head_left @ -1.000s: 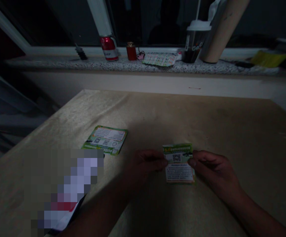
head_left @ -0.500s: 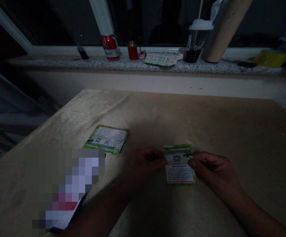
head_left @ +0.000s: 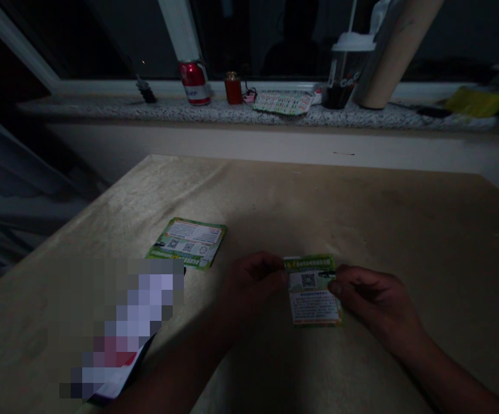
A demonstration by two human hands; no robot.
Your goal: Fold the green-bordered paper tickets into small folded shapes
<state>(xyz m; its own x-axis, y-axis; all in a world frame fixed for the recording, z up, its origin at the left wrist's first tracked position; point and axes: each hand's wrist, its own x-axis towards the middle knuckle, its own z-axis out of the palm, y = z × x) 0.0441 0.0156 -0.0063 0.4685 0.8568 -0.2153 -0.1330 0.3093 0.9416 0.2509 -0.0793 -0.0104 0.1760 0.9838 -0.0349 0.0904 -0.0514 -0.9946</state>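
Observation:
Between my two hands is a small green-bordered printed card (head_left: 314,305), with a QR code and a block of text facing me. My left hand (head_left: 253,284) is closed at its left edge, thumb and fingertips together, in shadow. The right edge is pinched between the thumb and fingers of my right hand (head_left: 376,296). A second green printed card (head_left: 193,237) lies to the left on the table, its print upside down to me. Nearer me, by my left forearm, lies a flat, bright object (head_left: 135,328) with a dark edge, mostly blurred out by pixel blocks.
Across the tan table (head_left: 275,190), a speckled windowsill (head_left: 223,118) holds a red can (head_left: 195,83), a small red bottle (head_left: 233,89), a patterned packet (head_left: 283,102), a lidded cup with a straw (head_left: 342,72), a cardboard tube (head_left: 398,54) and something yellow (head_left: 478,102).
The held card's top edge has dipped slightly toward me and its angle has shifted a little. My left fingers have shifted slightly at its edge. The other things stay put.

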